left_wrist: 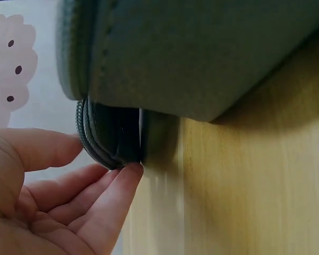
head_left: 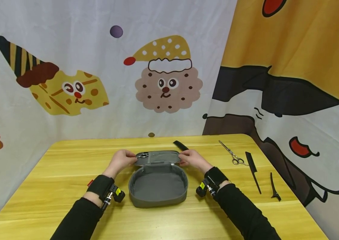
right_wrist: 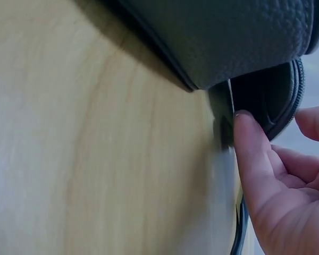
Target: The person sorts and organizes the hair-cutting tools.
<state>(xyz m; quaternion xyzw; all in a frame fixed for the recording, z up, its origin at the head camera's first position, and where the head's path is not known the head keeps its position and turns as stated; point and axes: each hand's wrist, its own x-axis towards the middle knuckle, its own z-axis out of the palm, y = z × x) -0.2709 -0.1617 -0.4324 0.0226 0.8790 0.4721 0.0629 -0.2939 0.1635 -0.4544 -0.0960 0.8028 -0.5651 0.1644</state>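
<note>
A grey zippered case (head_left: 158, 199) stands on the table with its lid (head_left: 164, 157) folded back, away from the person. Its inside shows only the bare grey lining. Small metal scissor handles (head_left: 142, 155) show at the left of the lid's inner side. My left hand (head_left: 121, 162) holds the lid's left edge, thumb at the zipper and fingers beneath, as the left wrist view shows. At the opposite edge my right hand (head_left: 195, 160) grips the lid the same way; in the right wrist view a fingertip (right_wrist: 244, 118) presses its underside.
A black comb (head_left: 180, 145) lies behind the right hand. Farther right are silver scissors (head_left: 232, 154), a black tail comb (head_left: 253, 170) and a black hair clip (head_left: 274, 188). A printed curtain (head_left: 97, 126) hangs behind the wooden table (head_left: 73, 156).
</note>
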